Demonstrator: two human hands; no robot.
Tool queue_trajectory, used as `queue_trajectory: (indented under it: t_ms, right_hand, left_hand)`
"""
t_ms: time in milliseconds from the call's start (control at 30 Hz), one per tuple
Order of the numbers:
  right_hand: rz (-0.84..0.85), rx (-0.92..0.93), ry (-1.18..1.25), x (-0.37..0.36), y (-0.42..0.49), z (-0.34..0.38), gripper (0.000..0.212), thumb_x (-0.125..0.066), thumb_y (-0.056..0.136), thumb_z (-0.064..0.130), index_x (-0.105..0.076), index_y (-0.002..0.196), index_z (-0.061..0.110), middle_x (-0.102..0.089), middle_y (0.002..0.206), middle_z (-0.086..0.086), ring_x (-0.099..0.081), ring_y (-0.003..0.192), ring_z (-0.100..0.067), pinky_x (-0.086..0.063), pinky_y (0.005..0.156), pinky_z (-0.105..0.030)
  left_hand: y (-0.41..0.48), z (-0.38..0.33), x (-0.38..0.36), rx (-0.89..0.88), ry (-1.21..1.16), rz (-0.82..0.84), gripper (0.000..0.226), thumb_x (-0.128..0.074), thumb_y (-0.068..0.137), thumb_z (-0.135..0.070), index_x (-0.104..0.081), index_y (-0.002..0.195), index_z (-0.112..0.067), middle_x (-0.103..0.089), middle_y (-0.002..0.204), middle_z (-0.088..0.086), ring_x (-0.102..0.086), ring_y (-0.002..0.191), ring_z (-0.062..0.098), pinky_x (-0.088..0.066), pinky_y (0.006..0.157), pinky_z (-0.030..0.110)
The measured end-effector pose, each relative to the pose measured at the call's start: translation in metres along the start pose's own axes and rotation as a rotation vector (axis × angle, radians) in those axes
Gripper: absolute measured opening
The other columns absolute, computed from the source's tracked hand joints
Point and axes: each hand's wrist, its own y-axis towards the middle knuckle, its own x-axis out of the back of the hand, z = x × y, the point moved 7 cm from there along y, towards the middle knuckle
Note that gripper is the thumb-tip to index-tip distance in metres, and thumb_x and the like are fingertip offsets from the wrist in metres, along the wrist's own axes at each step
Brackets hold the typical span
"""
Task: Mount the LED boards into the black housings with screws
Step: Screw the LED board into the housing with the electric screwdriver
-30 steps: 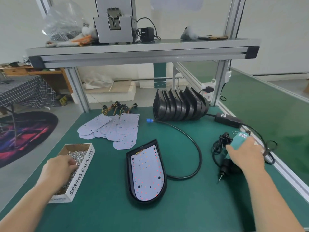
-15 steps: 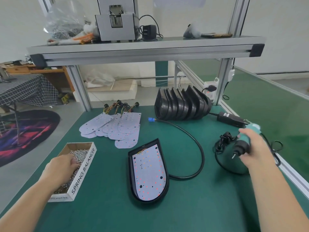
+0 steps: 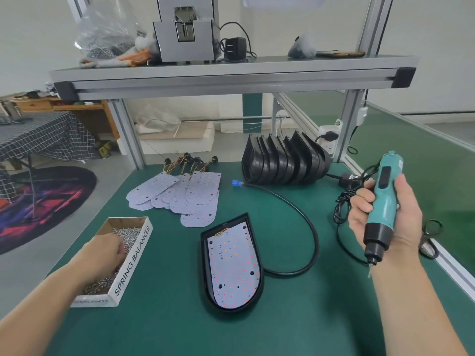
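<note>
Right grip (image 3: pixel 409 222) clasps screwdriver (image 3: pixel 390 192), now raised upright | left grip (image 3: pixel 102 250) stays in screw box (image 3: pixel 133 260), hold unclear

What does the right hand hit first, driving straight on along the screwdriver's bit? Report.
Probably bare green mat. The right hand holds the screwdriver bit-down, tilted slightly left, over open mat right of the thick black cable; the thin cord lies close, depth unclear.
</note>
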Motion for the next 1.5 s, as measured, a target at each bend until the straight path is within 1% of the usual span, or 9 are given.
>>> queue_trajectory:
  t_ms: [267,500,633,800,1000,1167,1267,1367,1500]
  right_hand:
    - [0.049,-0.028,0.072,-0.007,-0.004,-0.010,0.040,-0.057,0.094,0.054,-0.060,0.092,0.015,-0.050,0.070,0.006,-0.044,0.053,-0.007,-0.033,0.044,-0.016]
    - [0.066,-0.025,0.080,-0.009,-0.006,-0.011,0.039,-0.057,0.094,0.054,-0.060,0.093,0.016,-0.049,0.070,0.007,-0.044,0.053,-0.006,-0.033,0.045,-0.015]
    - [0.058,-0.038,0.065,-0.012,-0.007,-0.014,0.039,-0.058,0.094,0.054,-0.060,0.093,0.016,-0.049,0.070,0.008,-0.045,0.052,-0.006,-0.034,0.045,-0.015]
    - [0.059,-0.031,0.063,-0.015,-0.008,-0.014,0.039,-0.055,0.095,0.053,-0.059,0.092,0.015,-0.049,0.069,0.006,-0.044,0.052,-0.006,-0.033,0.044,-0.015]
    - [0.051,-0.035,0.061,-0.015,-0.007,-0.014,0.038,-0.055,0.095,0.052,-0.058,0.092,0.015,-0.049,0.069,0.006,-0.045,0.051,-0.007,-0.035,0.043,-0.016]
    - [-0.027,-0.029,0.014,-0.013,-0.006,-0.013,0.037,-0.059,0.093,0.052,-0.060,0.089,0.015,-0.053,0.068,0.006,-0.047,0.050,-0.007,-0.038,0.043,-0.016]
    - [-0.061,-0.014,-0.009,-0.019,-0.004,-0.016,0.032,-0.061,0.092,0.048,-0.061,0.089,0.015,-0.053,0.065,0.005,-0.048,0.049,-0.008,-0.038,0.044,-0.017]
    - [-0.047,0.029,0.025,-0.033,-0.001,-0.023,0.020,-0.062,0.092,0.038,-0.063,0.093,0.018,-0.051,0.066,0.003,-0.046,0.051,-0.010,-0.037,0.046,-0.018]
    - [0.060,0.005,0.126,-0.063,0.003,-0.038,0.011,-0.066,0.087,0.027,-0.068,0.094,0.019,-0.051,0.067,0.006,-0.045,0.053,-0.008,-0.037,0.048,-0.018]
  left_hand:
    - [-0.004,0.003,-0.008,-0.049,0.036,0.008,0.023,-0.042,0.100,-0.013,-0.052,0.081,-0.007,-0.067,0.083,0.010,-0.058,0.074,0.024,-0.046,0.071,0.036]
    - [-0.014,0.024,-0.008,0.336,-1.539,0.028,0.015,-0.048,0.100,0.001,-0.057,0.096,0.012,-0.056,0.081,0.015,-0.050,0.070,0.017,-0.054,0.050,0.017]
    - [-0.013,0.028,-0.019,0.306,-1.119,-0.003,0.013,-0.052,0.095,0.009,-0.063,0.099,0.005,-0.060,0.079,0.017,-0.051,0.066,0.022,-0.050,0.052,0.029]
    - [-0.005,0.004,-0.011,0.076,-0.264,-0.063,0.017,-0.049,0.097,-0.019,-0.060,0.087,-0.027,-0.068,0.088,-0.004,-0.061,0.080,0.017,-0.047,0.071,0.033]
    - [0.003,0.013,-0.008,-0.031,-0.010,-0.102,0.022,-0.051,0.096,-0.026,-0.051,0.075,-0.026,-0.063,0.073,-0.011,-0.059,0.073,0.012,-0.050,0.066,0.032]
    - [-0.013,0.031,0.008,0.099,-0.418,-0.338,0.023,-0.061,0.095,-0.017,-0.061,0.072,-0.020,-0.067,0.067,0.003,-0.062,0.063,0.026,-0.053,0.066,0.037]
    - [-0.024,0.026,0.013,0.266,-1.071,-0.321,0.017,-0.056,0.097,-0.012,-0.065,0.085,-0.002,-0.066,0.074,0.019,-0.056,0.056,0.023,-0.048,0.054,0.029]
    - [-0.040,-0.035,0.015,0.234,-1.840,-0.062,0.017,-0.047,0.099,0.000,-0.060,0.088,0.003,-0.068,0.069,0.010,-0.064,0.053,0.009,-0.050,0.046,0.014]
    - [-0.068,-0.134,0.006,0.250,-2.199,0.410,0.006,-0.066,0.072,0.003,-0.064,0.077,0.005,-0.069,0.075,0.018,-0.067,0.056,0.012,-0.049,0.043,0.010]
